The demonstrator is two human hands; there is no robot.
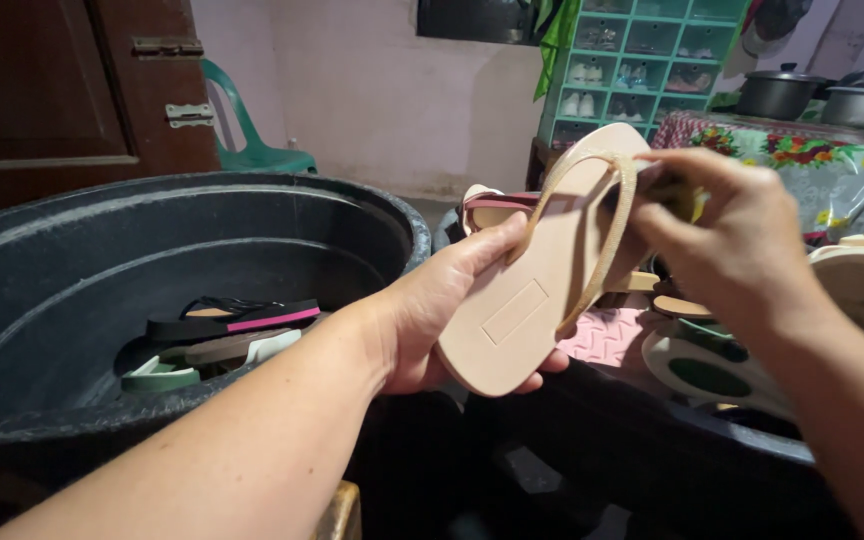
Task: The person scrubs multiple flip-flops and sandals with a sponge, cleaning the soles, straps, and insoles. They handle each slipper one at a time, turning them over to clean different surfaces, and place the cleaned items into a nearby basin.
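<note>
My left hand (457,310) grips a beige flip-flop sandal (522,300) from beneath at its heel end, sole facing up toward me. A glittery gold strap (607,235) arches over the sandal. My right hand (732,235) pinches that strap near the toe end, with a small yellow item partly hidden between its fingers. Both hands hover between two dark tubs.
A big black tub (42,300) at left holds a few sandals (227,325) at its bottom. More sandals and soles (712,365) pile at right. Behind stand a green plastic chair (252,150), a teal shoe shelf (642,50), pots (777,90) on a floral-clothed table, a wooden door (52,80).
</note>
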